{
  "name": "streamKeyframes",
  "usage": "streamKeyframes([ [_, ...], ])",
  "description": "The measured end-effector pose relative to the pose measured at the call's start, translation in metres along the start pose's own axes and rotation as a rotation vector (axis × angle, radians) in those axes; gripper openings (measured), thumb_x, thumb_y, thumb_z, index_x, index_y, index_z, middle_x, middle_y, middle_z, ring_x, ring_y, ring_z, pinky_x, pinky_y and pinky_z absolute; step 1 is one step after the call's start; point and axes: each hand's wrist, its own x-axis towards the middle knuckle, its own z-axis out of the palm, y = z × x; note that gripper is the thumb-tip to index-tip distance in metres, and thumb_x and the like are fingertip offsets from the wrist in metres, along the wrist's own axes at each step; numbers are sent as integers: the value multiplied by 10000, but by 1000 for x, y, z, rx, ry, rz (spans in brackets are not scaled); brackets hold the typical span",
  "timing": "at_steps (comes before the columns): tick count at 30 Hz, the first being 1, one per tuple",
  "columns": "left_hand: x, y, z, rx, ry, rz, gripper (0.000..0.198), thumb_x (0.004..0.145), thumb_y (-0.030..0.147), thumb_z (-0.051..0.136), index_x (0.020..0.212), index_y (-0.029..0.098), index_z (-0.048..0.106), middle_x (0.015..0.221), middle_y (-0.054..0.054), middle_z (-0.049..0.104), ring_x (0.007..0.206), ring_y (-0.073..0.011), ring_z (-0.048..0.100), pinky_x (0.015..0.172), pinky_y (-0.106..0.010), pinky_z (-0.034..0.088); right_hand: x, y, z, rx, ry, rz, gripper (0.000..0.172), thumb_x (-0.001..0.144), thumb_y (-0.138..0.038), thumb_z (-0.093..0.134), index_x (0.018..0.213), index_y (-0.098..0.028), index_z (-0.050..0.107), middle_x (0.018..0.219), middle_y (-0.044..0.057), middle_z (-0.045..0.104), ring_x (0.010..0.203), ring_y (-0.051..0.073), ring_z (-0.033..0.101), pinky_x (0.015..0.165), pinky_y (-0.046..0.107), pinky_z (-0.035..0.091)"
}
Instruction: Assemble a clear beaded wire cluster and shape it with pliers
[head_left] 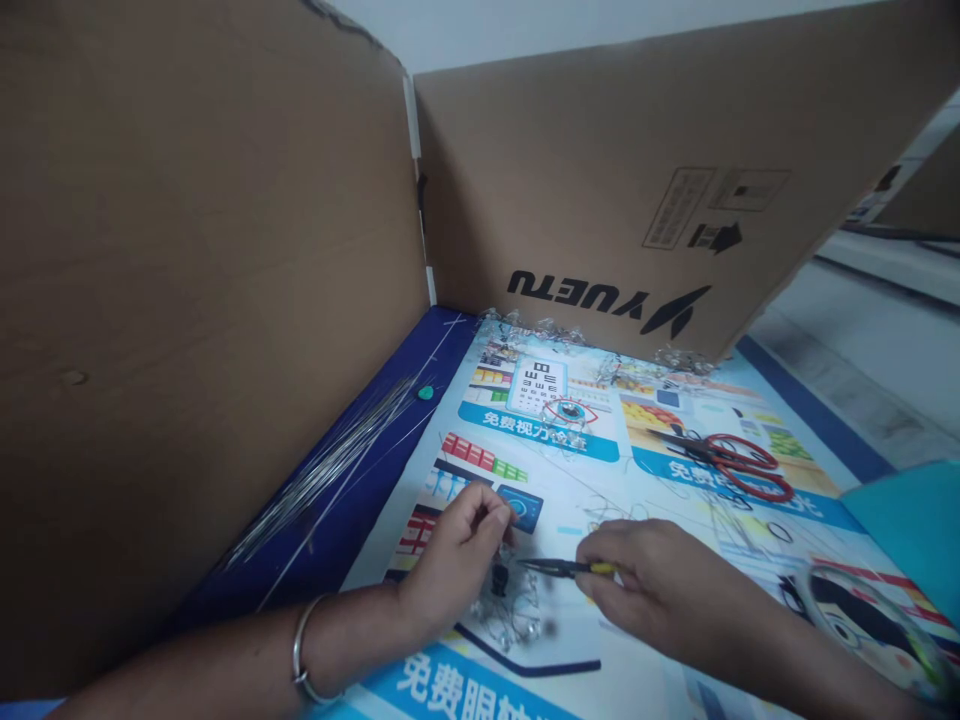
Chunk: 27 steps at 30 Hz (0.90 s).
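My left hand (457, 555) is closed in a pinch over a small piece of clear beads and wire with a dark bead (501, 590), low on a printed poster (675, 480). A bangle sits on that wrist. My right hand (645, 585) is closed round yellow-handled pliers (566, 567). Their thin tips point left toward the beaded piece and end just short of my left fingers.
Red-handled scissors (739, 465) lie on the poster to the right. A sheaf of thin wires (337, 465) rests on the blue edge at left, by a small green disc (425, 392). Cardboard walls (600, 170) stand behind and left, with clear beads (540, 330) along the back one.
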Motion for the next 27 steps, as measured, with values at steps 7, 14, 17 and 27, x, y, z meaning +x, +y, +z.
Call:
streamKeyframes([
  [7,2,-3,-2,20,-30,131,154,907,237,420,776,177,477,803,-15,545,746,-145,512,706,-273,401,0,-1,1,-25,25,36,185,817,-266,455,751,-216,621,737,25,615,637,159,559,560,257,333],
  [14,-3,-4,-3,90,-58,244,151,925,221,384,827,175,490,863,-30,536,799,-154,520,741,-286,404,-5,0,2,-38,70,26,177,819,-283,465,884,-230,620,842,45,619,771,208,578,671,321,403],
  [17,-5,-4,-3,120,-64,277,150,927,218,383,830,178,489,874,-36,536,807,-156,523,750,-291,408,-6,-1,4,-57,91,15,187,815,-264,467,915,-221,619,874,62,618,812,220,576,700,334,420],
  [27,-3,-4,-4,171,-53,303,152,926,218,386,822,180,490,867,-41,534,812,-160,515,753,-299,411,-7,-1,8,-99,113,3,201,823,-258,460,949,-222,614,891,74,608,838,234,573,724,363,441],
])
